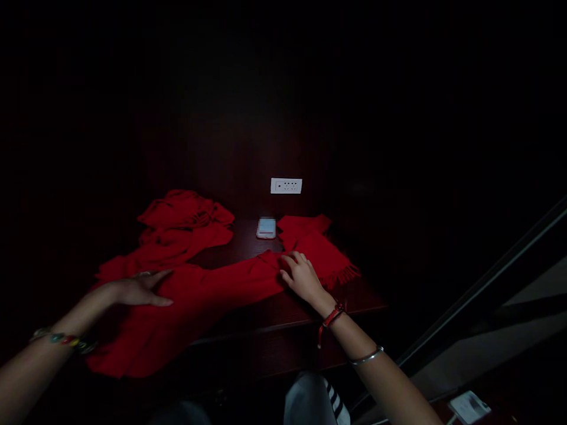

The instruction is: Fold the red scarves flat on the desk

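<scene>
Red cloth point(208, 289) runs across the dark surface point(354, 301), curving below the phone point(266, 228) from 9 o'clock round to 4 o'clock of it. It is heaped in loose folds at 9 o'clock, spreads broad and smooth at 8 o'clock, where it drops past the near edge, then narrows toward the right hand point(303, 277). At 4 o'clock from the phone it widens again, ending in a fringe point(343, 274).

The left hand point(139, 291) is at 8 o'clock from the phone, resting on the cloth with its grip spread wide, thumb well away from the fingers, which point toward 3 o'clock. A beaded bracelet point(68, 340) circles that wrist.

The right hand lies between 4 and 5 o'clock from the phone, over the narrow stretch, its grip loosely curled with the thumb apart from the fingers; in this dim light I cannot tell whether any fabric is pinched. A red cord bracelet point(333, 316) and a silver bangle point(367, 356) sit on this arm.

The phone, its screen lit, lies on the surface. A white wall socket point(286, 186) is at 1 o'clock from it.
</scene>
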A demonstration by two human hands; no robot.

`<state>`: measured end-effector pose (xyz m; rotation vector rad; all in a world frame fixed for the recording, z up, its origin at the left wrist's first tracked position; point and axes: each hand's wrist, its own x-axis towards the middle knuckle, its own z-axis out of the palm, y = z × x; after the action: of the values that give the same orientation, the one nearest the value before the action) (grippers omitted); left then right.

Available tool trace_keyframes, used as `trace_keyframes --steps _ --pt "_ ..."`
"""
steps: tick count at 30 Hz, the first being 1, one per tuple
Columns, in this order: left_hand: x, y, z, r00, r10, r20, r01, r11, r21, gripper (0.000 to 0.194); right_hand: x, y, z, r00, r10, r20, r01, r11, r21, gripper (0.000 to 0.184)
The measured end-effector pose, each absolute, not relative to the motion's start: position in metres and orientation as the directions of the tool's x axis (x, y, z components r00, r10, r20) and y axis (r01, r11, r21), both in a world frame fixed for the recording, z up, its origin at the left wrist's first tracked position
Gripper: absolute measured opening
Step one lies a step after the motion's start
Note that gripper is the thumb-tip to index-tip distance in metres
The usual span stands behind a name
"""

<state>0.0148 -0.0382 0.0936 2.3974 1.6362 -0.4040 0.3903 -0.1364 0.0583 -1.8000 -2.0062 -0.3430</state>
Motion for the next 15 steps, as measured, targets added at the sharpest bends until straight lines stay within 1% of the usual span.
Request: trace_keyframes --steps 2,3,5,7,8,9,10,11,12,13,14,15 --pt "0.0 -0.046 0.087 0.34 0.877 -0.339 0.935 -0.355 0.018 0.085 0.376 -0.117 0.056 -0.1 0.912 0.398 0.988 0.137 -0.065 0.042" --pt "-0.002 -0.048 0.083 0.345 0.89 -0.299 0.934 -0.357 0.016 0.082 0.372 -0.108 0.054 -0.091 0.929 0.359 0.992 0.117 -0.052 0.042" --pt "0.004 -0.05 0.079 0.353 0.919 -0.176 0.934 -0.358 0.007 0.071 0.37 -0.093 0.048 -0.08 0.951 0.297 0.995 0.093 -0.029 0.031" --pt "0.014 -0.048 0.086 0.359 0.931 -0.067 0.933 -0.36 -0.008 0.055 0.377 -0.084 0.04 -0.089 0.956 0.281 0.995 0.098 -0.02 0.024" --pt "0.02 -0.047 0.094 0.35 0.937 0.003 0.936 -0.35 -0.028 0.049 0.382 -0.082 0.036 -0.091 0.949 0.301 0.994 0.106 -0.034 0.025" --pt "0.025 -0.047 0.104 0.327 0.94 0.101 0.945 -0.323 -0.054 0.045 0.388 -0.081 0.032 -0.086 0.937 0.34 0.991 0.114 -0.064 0.027" --pt "0.028 -0.046 0.116 0.294 0.928 0.229 0.956 -0.284 -0.077 0.043 0.395 -0.081 0.028 -0.075 0.917 0.392 0.986 0.127 -0.109 0.028" --pt "0.03 -0.046 0.127 0.236 0.877 0.418 0.972 -0.217 -0.094 0.041 0.401 -0.08 0.025 -0.056 0.888 0.457 0.975 0.148 -0.168 0.029" --pt "0.031 -0.047 0.135 0.172 0.796 0.58 0.985 -0.147 -0.09 0.041 0.408 -0.08 0.021 -0.027 0.85 0.525 0.957 0.175 -0.233 0.03" --pt "0.029 -0.047 0.141 0.117 0.709 0.695 0.993 -0.086 -0.08 0.041 0.413 -0.079 0.018 0.009 0.808 0.59 0.933 0.205 -0.295 0.03" --pt "0.026 -0.046 0.142 0.083 0.655 0.751 0.996 -0.04 -0.076 0.042 0.418 -0.079 0.016 0.046 0.766 0.642 0.909 0.235 -0.345 0.03" --pt "0.022 -0.045 0.138 0.074 0.666 0.743 0.996 -0.016 -0.085 0.042 0.423 -0.078 0.014 0.081 0.727 0.682 0.886 0.261 -0.383 0.03"
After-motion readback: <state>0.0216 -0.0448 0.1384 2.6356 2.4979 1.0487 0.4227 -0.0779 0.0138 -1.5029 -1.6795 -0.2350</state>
